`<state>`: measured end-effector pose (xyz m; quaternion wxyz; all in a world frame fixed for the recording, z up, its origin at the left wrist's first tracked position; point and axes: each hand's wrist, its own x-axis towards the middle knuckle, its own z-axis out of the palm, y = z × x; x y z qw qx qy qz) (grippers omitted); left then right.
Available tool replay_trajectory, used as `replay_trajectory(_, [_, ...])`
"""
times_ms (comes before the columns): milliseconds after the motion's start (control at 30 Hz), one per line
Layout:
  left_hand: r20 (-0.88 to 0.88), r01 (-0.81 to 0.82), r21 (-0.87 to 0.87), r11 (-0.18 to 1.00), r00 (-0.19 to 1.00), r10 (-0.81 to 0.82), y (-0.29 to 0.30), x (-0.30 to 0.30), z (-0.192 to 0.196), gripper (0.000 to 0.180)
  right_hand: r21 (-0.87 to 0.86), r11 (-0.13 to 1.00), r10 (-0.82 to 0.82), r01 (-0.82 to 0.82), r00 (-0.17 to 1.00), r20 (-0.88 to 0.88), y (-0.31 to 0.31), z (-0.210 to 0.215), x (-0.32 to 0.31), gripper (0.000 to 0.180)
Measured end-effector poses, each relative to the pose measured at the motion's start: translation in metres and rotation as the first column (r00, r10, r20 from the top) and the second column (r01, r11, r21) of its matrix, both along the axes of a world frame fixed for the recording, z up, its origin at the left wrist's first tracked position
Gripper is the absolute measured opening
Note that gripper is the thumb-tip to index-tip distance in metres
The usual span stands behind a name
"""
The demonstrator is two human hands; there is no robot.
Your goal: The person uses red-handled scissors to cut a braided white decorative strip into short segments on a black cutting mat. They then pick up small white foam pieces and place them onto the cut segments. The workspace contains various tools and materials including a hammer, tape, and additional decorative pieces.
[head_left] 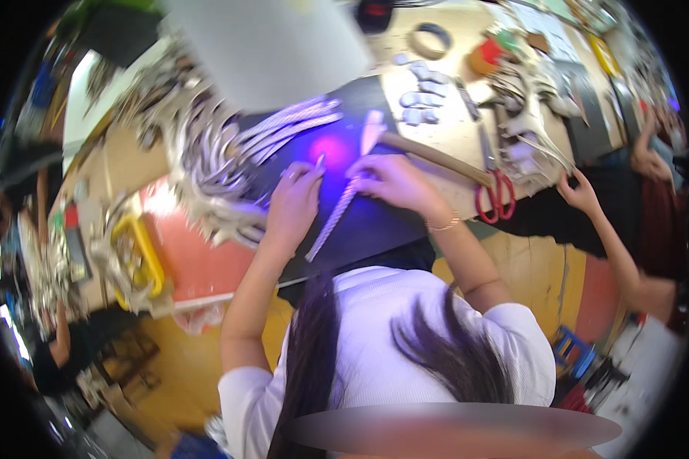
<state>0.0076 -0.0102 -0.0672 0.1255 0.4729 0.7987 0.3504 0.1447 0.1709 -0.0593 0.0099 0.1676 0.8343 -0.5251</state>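
My right hand is closed, its fingers pinching the upper end of a narrow braided strap. The strap slants down and left over a dark mat. My left hand is also closed, with a small pale pointed thing sticking up from the fingertips; its kind is too small to tell. Just beyond my right hand lies a hammer with a wooden handle, its head end washed pale by glare. More braided straps lie in a bundle at the mat's far side. Violet light with a pink spot falls between my hands.
Pale straps are heaped to the left, beyond a yellow basket. Red-handled scissors, small grey pieces and a tape roll lie to the right. A white lamp-like panel overhangs the table. A co-worker's hand is at right.
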Motion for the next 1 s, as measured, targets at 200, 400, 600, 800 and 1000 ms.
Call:
replay_trajectory(200, [-0.248,0.015,-0.032,0.999,0.968,-0.022,0.0,0.009,-0.009,0.02,0.237,0.959,-0.118,0.158,0.978,-0.172,-0.026,-0.016,-0.007,0.03])
replay_trajectory(400, [-0.328,0.114,0.009,0.993,0.939,-0.104,-0.002,-0.007,-0.024,0.03,0.26,0.939,-0.154,0.224,0.952,-0.263,-0.037,-0.022,-0.005,0.019])
replay_trajectory(600, [-0.202,0.103,-0.108,0.989,0.972,-0.124,-0.009,-0.001,-0.023,0.033,0.235,0.939,-0.181,0.25,0.943,-0.278,-0.044,-0.033,-0.011,0.02])
replay_trajectory(800, [-0.209,0.044,-0.083,0.996,0.976,-0.061,-0.005,0.02,-0.009,0.034,0.617,0.777,0.076,0.129,0.952,-0.295,-0.053,-0.035,0.012,0.02])
replay_trajectory(1000, [-0.306,0.008,-0.073,0.997,0.952,-0.03,-0.006,0.027,-0.011,0.034,0.722,0.684,0.171,0.103,0.94,-0.296,-0.052,-0.029,0.034,0.035])
